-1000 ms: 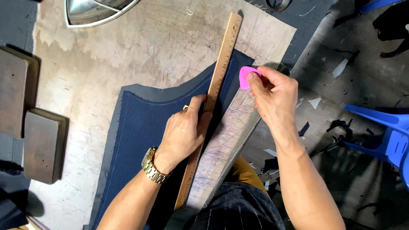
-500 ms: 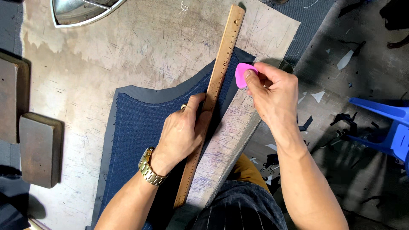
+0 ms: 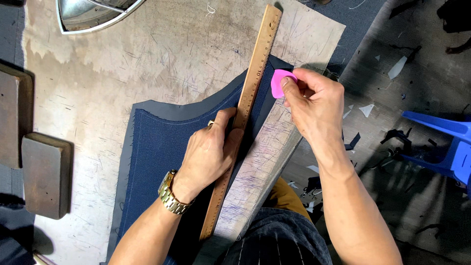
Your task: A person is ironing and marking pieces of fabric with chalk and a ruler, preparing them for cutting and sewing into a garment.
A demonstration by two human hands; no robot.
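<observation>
Pink chalk [image 3: 278, 82] in right hand [image 3: 314, 100], just beside wooden ruler [image 3: 244, 115]

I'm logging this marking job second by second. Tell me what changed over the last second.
The right hand slid the pink chalk slightly down the wooden ruler, toward the person; nothing was picked up or released. The left hand still presses the ruler onto the dark blue fabric, both unmoved on the table.
</observation>
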